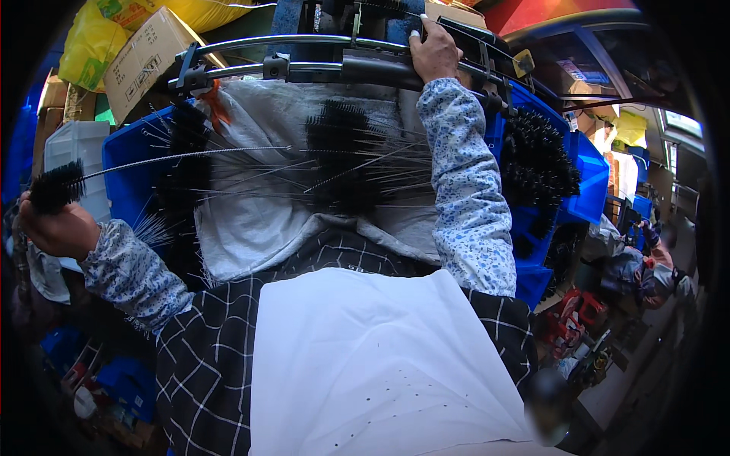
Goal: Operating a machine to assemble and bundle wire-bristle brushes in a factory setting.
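At the far left my left hand [61,230] is closed around a twisted-wire brush by its black bristle head [57,187]. The brush's long thin wire stem [186,155] reaches right across my lap. At the top, my right hand [437,50] rests at the machine's dark bar [380,68], index finger stretched out and thumb apart. I see nothing held in it. Beside its fingertips, a dark bristle head [382,6] shows at the machine. A bundle of black wire brushes [342,156] lies on the pale cloth [255,228] over my lap, stems spread both ways.
Shiny metal rails [304,39] cross in front of me. More black brushes fill a blue bin [125,152] at left and stand in a pile [538,163] at right. A cardboard box [152,64] and yellow bags [91,49] are at upper left. Another person [635,262] sits far right.
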`<state>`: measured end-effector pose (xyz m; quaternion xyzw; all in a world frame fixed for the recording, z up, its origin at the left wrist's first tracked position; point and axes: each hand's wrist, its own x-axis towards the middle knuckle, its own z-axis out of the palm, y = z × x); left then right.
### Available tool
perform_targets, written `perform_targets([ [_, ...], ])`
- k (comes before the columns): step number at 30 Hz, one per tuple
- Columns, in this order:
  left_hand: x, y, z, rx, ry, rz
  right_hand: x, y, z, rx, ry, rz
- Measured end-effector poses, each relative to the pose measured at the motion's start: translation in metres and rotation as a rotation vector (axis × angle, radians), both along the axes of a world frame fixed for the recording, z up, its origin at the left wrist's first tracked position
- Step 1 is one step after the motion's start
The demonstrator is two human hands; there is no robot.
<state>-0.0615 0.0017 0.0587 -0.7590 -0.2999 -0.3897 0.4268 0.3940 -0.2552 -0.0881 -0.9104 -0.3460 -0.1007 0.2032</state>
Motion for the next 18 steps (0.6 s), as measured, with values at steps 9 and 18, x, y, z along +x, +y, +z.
perform_targets([
  [9, -0.026, 0.003, -0.001, -0.002, 0.017, 0.032, -0.019, 0.019, 0.007, -0.019, -0.003, -0.017],
  [18, 0.039, -0.025, -0.001, -0.180, -0.102, -0.037, -0.052, 0.059, 0.017, -0.165, -0.057, -0.048],
])
